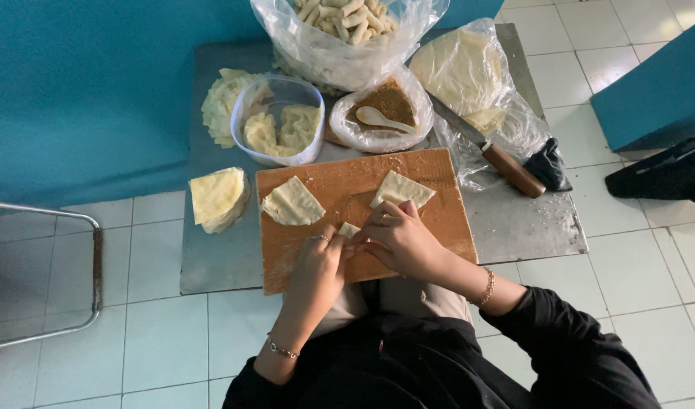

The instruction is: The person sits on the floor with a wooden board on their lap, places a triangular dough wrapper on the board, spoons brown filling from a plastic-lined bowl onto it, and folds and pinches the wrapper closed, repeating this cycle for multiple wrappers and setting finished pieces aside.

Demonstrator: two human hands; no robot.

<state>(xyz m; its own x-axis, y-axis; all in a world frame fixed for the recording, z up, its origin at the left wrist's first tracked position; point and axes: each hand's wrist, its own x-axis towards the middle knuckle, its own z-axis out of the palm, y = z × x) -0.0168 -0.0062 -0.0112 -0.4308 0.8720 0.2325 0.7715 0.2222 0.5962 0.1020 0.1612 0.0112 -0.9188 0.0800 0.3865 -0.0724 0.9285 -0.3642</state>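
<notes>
We look steeply down from our head-worn camera, close above our hands, onto a wooden board over the tiled floor.

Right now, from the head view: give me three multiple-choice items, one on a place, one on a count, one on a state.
1. Where does the knife lie?
A. right of the cutting board, on the metal tray
B. in the clear bowl
C. on the floor

2. How many loose wrapper stacks lie on the cutting board, apart from the piece in the hands?
A. none
B. two
C. five

3. What are the hands doing?
A. both resting flat on the floor
B. left hand and right hand together on a small wrapper piece
C. one holding the knife

Answers: 1 A, its brown handle rests on the tray; 2 B, one left, one right; 3 B, fingers meet at the piece.
</notes>
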